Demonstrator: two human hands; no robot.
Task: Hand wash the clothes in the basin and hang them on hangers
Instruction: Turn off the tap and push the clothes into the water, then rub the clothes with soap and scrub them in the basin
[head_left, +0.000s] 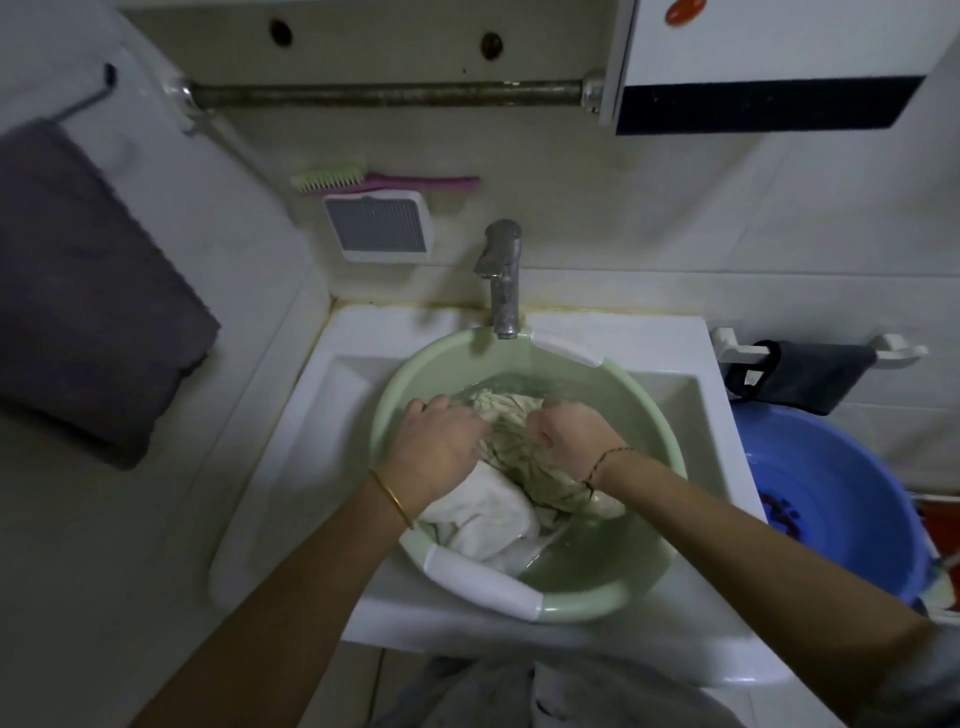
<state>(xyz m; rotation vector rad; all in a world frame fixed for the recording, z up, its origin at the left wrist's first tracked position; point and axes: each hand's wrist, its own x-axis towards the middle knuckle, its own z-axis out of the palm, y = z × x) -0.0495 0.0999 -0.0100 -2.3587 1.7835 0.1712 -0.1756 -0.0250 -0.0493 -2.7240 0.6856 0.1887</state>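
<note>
View: head camera, looking down at a white sink in the middle of the frame.
Basin: a pale green basin sits in the sink, under the tap at centre – no water seems to run from the spout.
Clothes: a wet, light-coloured bundle lies in the cloudy water at the middle of the basin; a white piece trails toward the basin's lower left rim.
Left hand: the left hand is curled over the left side of the bundle, grasping the cloth, fingers half hidden in the folds.
Right hand: the right hand is clenched round a bunch of the same cloth, knuckles up, close beside the other hand.
Surroundings: a dark towel hangs at the left edge; a pink and green brush rests above a soap holder in the upper middle; a blue tub stands at the right, below a dark cloth on a rail.
Progress: my reading – the washing is mid-scrub. The clothes are soaked and being rubbed, so wetting is done.
Left to do: rinsing, wringing and the hanging all remain; no hangers show anywhere in the frame.
</note>
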